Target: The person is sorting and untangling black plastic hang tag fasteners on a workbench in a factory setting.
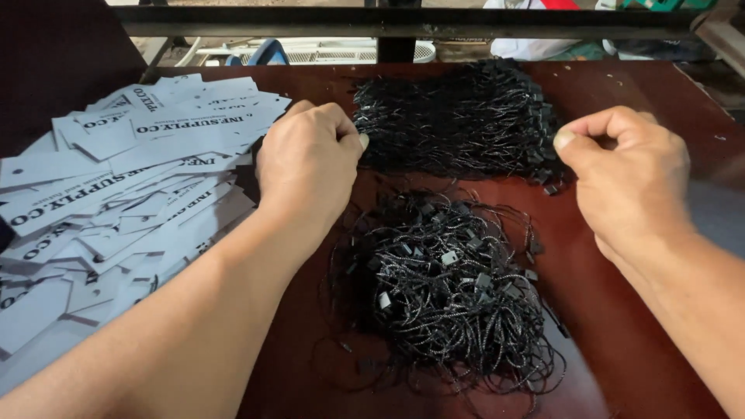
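Two bare hands work at the edges of a dense bundle of black string fasteners on a dark red table.

The left hand (306, 159) is curled into a loose fist, fingertips pinching at the left edge of the far bundle (458, 120); the right hand (625, 178) is likewise clenched, thumb against forefinger, at the bundle's right edge, though what each pinches is too fine to tell. A looser heap of black strings (442, 291) lies nearer, between the forearms. A spread of white printed card tags (116, 194) covers the table (621, 341) at left.
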